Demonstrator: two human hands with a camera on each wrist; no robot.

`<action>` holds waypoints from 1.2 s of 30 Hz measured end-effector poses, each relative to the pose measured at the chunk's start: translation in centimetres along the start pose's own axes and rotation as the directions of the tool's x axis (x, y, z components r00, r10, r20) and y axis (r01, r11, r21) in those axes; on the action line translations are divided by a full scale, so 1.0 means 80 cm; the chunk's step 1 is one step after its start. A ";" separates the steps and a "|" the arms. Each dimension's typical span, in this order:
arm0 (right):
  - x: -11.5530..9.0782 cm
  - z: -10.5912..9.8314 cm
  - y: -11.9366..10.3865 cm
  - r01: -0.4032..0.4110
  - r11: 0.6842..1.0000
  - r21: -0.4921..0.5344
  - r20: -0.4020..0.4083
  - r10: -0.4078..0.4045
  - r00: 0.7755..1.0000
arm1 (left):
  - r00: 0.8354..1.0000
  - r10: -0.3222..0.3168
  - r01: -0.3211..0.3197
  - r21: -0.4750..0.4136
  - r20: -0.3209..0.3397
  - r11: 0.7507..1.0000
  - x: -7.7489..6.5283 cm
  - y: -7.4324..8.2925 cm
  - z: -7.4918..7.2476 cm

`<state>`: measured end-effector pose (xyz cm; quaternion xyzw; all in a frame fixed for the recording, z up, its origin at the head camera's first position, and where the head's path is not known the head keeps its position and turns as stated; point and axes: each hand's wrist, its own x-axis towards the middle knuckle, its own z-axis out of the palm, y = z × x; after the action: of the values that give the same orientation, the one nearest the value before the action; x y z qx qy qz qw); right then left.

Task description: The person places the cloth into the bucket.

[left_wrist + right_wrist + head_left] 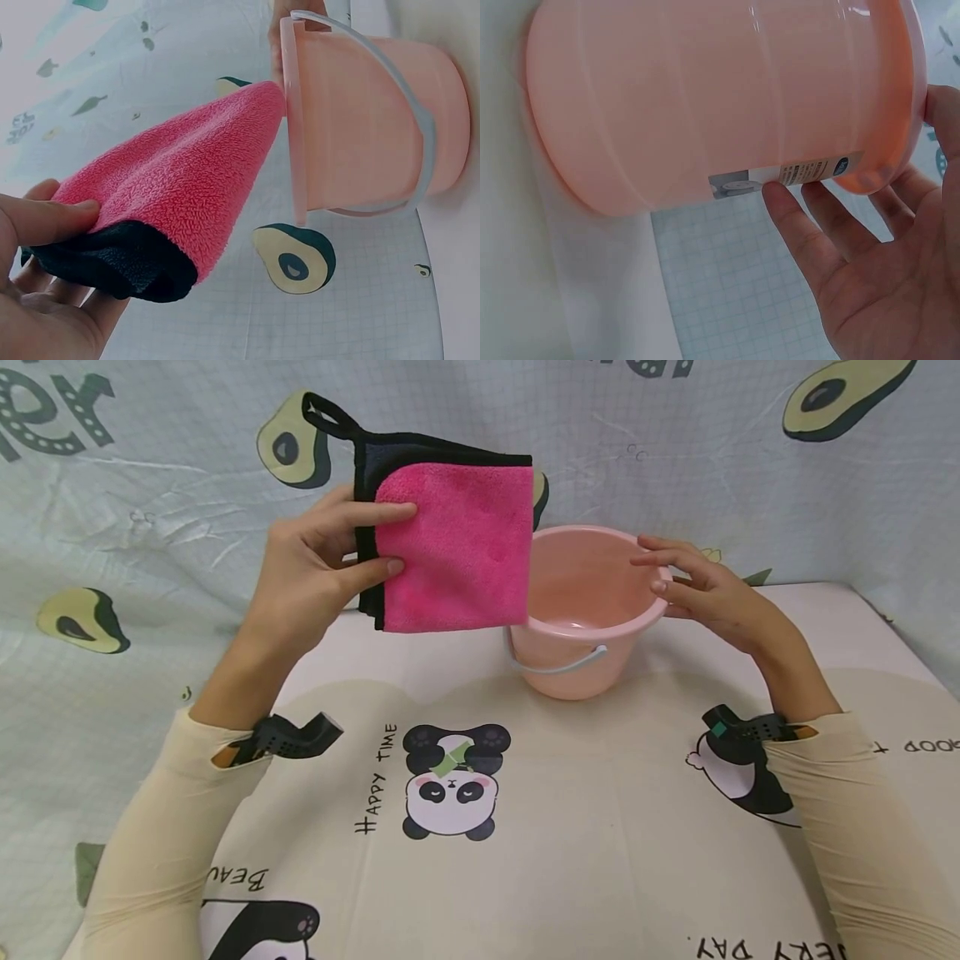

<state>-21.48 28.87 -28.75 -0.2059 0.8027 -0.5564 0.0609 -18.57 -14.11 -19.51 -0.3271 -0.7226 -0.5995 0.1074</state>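
My left hand (307, 568) pinches a folded pink microfiber cloth (457, 543) by its left edge, thumb in front. The cloth has a black border, a dark reverse side and a hanging loop at its upper left corner. In the head view it is held up and overlaps the left part of a pale pink bucket (573, 664). The bucket stands upright on the table, its grey handle (424, 131) hanging down. At the bucket's right side, my right hand (708, 589) holds the rim. In the right wrist view, some fingers (799, 225) touch the labelled outer wall below the rim.
The table (570, 827) has a cream cover printed with pandas and lettering. Behind it hangs a pale curtain (450, 402) with avocado prints, close behind the bucket. A small black camera sits on each wrist.
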 end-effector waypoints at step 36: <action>0.001 -0.003 0.002 -0.038 0.998 -0.048 -0.012 0.038 0.999 | 0.996 0.064 -0.071 0.121 0.056 0.990 0.037 0.002 0.022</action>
<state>-21.68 29.07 -28.83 -0.1889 0.8201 -0.5366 0.0620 -20.32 -11.43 -18.25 -0.3596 -0.7492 -0.5412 0.1287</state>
